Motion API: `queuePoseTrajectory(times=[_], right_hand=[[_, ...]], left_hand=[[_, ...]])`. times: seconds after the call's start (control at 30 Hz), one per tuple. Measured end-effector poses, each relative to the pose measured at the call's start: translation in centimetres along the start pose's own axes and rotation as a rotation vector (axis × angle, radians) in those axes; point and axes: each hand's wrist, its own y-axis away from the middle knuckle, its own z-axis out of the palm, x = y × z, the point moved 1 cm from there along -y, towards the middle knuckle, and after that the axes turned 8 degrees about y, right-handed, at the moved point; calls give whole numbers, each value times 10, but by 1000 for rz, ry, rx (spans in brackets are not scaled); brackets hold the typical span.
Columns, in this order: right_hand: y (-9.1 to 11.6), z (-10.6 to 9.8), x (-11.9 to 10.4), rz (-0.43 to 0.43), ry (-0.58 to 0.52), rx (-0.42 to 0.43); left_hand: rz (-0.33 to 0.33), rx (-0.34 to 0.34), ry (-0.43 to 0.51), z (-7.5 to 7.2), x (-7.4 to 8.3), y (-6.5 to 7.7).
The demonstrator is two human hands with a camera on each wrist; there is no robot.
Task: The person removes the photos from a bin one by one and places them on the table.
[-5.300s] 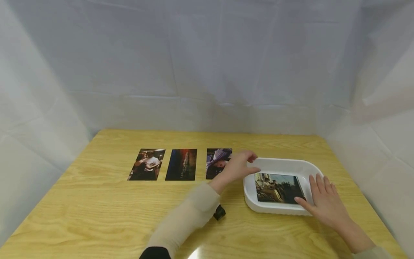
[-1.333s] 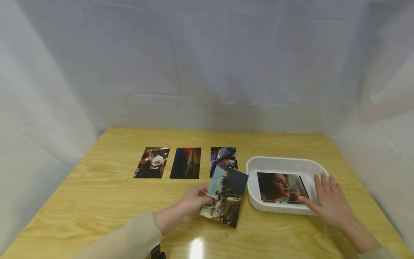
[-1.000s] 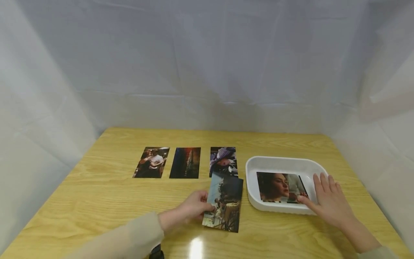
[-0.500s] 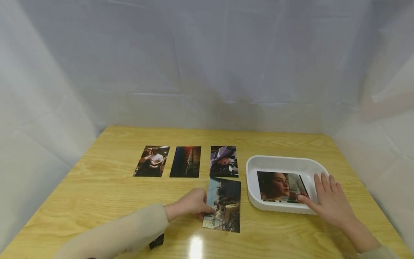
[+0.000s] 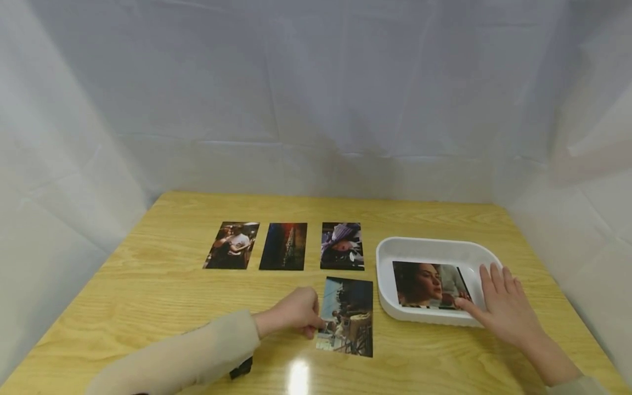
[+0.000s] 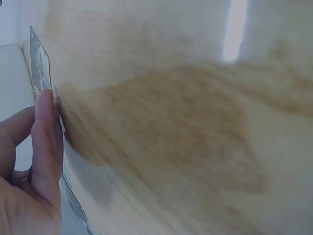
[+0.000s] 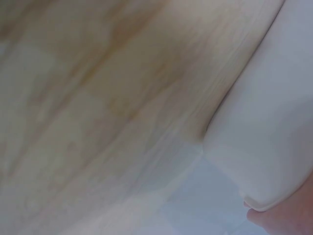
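In the head view, my left hand [image 5: 295, 312] pinches the left edge of a photo [image 5: 348, 318] showing an outdoor scene, which lies on the table at front centre. The left wrist view shows the fingers [image 6: 45, 147] at the photo's edge [image 6: 41, 63]. My right hand [image 5: 508, 312] rests on the right rim of a white tray [image 5: 434, 244], fingers straight, its thumb reaching over a photo of a face in profile [image 5: 419, 285] inside. In the right wrist view only a bit of that hand [image 7: 288, 213] shows beside the tray wall [image 7: 264, 112].
Three photos lie in a row behind: a couple [image 5: 231, 247], a dark one with red and blue [image 5: 283, 247], and one with a purple hat [image 5: 342, 247]. The wooden table [image 5: 148, 307] is enclosed by white curtains [image 5: 306, 99].
The outdoor-scene photo left the tray in my left hand, uncovering the face photo, and came down onto the table. It has since slid slightly right and nearer. My right hand stays on the tray.
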Motion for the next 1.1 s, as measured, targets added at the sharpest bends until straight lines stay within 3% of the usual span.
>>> queuePoseTrajectory(times=[0.1, 0.23, 0.4, 0.53, 0.73, 0.93, 1.1], right_hand=[[0, 1, 0, -2, 4, 11], [0, 2, 1, -8, 8, 27], [0, 2, 1, -9, 8, 35], [0, 2, 1, -9, 11, 36], [1, 3, 1, -8, 7, 35], [0, 2, 1, -8, 8, 29], [0, 2, 1, -12, 12, 37]], left_hand=[[38, 1, -58, 0, 1, -1], [141, 23, -206, -2, 4, -5], [353, 64, -558, -4, 14, -11], [444, -13, -757, -4, 19, -14], [444, -171, -889, -5, 17, -14], [375, -207, -913, -3, 11, -14], [337, -191, -898, -3, 9, -11]])
